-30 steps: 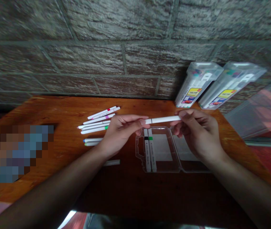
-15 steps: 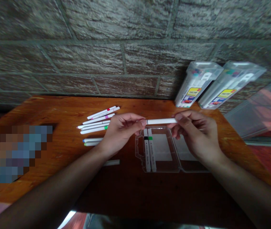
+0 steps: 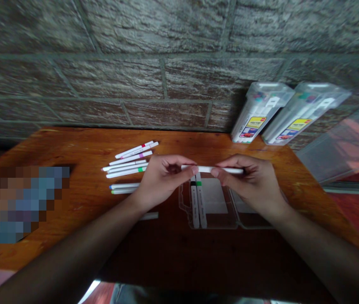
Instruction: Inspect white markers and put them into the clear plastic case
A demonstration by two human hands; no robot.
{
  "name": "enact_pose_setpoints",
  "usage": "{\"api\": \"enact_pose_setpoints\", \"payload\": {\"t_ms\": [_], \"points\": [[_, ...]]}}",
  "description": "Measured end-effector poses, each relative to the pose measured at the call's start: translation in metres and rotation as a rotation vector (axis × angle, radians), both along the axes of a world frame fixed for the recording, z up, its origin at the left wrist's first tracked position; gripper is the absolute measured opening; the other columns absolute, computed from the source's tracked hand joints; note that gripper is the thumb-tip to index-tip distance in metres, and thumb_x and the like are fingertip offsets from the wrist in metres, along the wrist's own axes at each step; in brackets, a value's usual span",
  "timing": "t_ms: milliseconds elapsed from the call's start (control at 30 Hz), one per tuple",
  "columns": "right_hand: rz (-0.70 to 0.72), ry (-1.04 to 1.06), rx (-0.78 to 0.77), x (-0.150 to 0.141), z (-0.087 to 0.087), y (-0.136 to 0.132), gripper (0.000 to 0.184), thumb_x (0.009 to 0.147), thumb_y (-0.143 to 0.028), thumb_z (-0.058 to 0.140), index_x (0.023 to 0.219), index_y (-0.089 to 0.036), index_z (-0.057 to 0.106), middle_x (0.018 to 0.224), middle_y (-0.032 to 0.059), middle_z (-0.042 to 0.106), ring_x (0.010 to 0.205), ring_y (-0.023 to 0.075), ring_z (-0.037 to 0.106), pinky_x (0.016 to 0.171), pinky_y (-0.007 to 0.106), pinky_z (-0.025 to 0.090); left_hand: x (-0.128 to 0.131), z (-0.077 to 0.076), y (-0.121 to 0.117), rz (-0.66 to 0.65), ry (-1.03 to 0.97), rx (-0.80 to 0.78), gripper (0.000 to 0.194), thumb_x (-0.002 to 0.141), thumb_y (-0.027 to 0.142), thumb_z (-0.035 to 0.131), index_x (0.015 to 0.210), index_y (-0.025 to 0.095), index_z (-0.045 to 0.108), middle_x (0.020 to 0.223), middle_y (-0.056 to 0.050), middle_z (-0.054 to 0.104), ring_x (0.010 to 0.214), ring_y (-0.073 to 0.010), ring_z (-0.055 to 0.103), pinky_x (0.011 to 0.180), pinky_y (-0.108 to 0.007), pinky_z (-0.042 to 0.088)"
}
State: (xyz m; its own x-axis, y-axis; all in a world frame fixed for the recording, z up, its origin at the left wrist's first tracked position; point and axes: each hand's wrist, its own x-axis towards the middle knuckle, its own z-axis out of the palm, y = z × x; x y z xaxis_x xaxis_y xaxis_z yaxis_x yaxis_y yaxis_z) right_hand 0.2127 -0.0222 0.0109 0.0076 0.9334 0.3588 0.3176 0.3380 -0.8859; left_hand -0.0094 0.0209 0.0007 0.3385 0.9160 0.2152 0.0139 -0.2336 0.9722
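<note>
A white marker point(image 3: 205, 169) lies level between my two hands, above the table. My left hand point(image 3: 166, 177) pinches its left part between thumb and fingers. Further along the barrel, my right hand point(image 3: 249, 179) grips it, and the right end sticks out past the fingers. Below is an open clear plastic case point(image 3: 233, 221), holding a marker with a black band point(image 3: 194, 202) and a marker with a green band point(image 3: 201, 202) side by side in its left half. My right hand and wrist hide part of the case's other half.
Several white markers point(image 3: 130, 157) lie loose left of my left hand; my forearm partly covers others point(image 3: 124, 188). Two clear boxes of markers point(image 3: 250, 114) point(image 3: 290, 120) lean against the stone wall point(image 3: 185, 80). A pixelated patch hides something at the table's left.
My right hand has moved left along the marker, closer to my left hand. The marker has come slightly lower. The loose markers and the case have stayed put.
</note>
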Motion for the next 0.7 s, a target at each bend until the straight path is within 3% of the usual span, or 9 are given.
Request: {"api": "enact_pose_setpoints", "payload": {"t_ms": [200,467,700], "points": [[0.015,-0.07,0.031,0.0,-0.01,-0.004,0.021,0.08,-0.043,0.092,0.079,-0.025,0.081,0.077,0.0032,0.081,0.062,0.0202,0.072,0.057,0.031,0.059,0.001,-0.006,-0.006,-0.067,0.08,0.081,0.019,0.088,0.034,0.083,0.094,0.015,0.085,0.086,-0.008,0.084,0.07,-0.0174,0.074,0.065,-0.026,0.056],[0.005,-0.213,0.027,0.004,-0.015,-0.005,0.027,0.082,-0.045,0.09,0.079,-0.022,0.078,0.074,0.0025,0.078,0.061,0.0177,0.068,0.054,0.029,0.05,0.001,-0.007,-0.01,-0.112,0.184,0.16,0.02,0.094,0.029,0.075,0.105,0.016,0.085,0.095,-0.009,0.085,0.075,-0.0184,0.076,0.066,-0.027,0.056],[0.048,-0.103,-0.029,0.001,-0.01,-0.003,0.023,0.083,-0.042,0.09,0.08,-0.021,0.081,0.076,0.0024,0.08,0.063,0.0173,0.07,0.057,0.027,0.053,0.002,-0.002,-0.008,-0.126,0.106,0.141,0.018,0.094,0.028,0.076,0.103,0.014,0.084,0.088,-0.007,0.083,0.069,-0.0139,0.07,0.061,-0.023,0.051]]}}
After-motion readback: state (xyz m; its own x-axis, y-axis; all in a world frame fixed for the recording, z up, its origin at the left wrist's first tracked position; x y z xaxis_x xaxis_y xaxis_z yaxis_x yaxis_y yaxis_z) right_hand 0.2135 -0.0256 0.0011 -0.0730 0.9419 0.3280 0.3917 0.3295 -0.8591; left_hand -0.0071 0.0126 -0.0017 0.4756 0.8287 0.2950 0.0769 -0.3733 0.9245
